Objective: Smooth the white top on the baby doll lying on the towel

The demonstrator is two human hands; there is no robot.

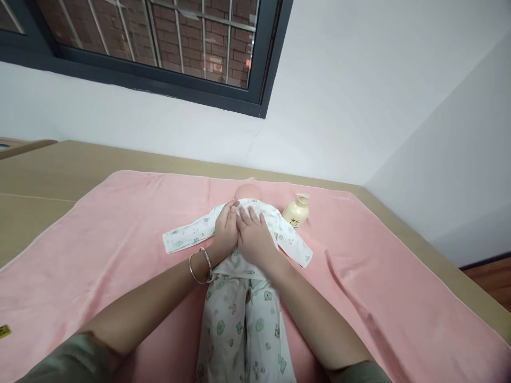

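A baby doll (pixel 248 192) lies on its back on a pink blanket (pixel 120 229), head pointing away from me. It wears a white printed top (pixel 187 236) with sleeves spread out and matching trousers (pixel 239 330). My left hand (pixel 225 227), with two bangles on the wrist, rests flat on the doll's chest. My right hand (pixel 253 236) lies flat beside it on the chest, fingers toward the doll's neck. Both hands touch the fabric; neither grips anything.
A cream pump bottle (pixel 296 211) stands on the blanket just right of the doll's head. The blanket covers a tan surface (pixel 59 170) against a white wall. A dark-framed window (pixel 159 48) is above. Wooden floor (pixel 491 276) shows at right.
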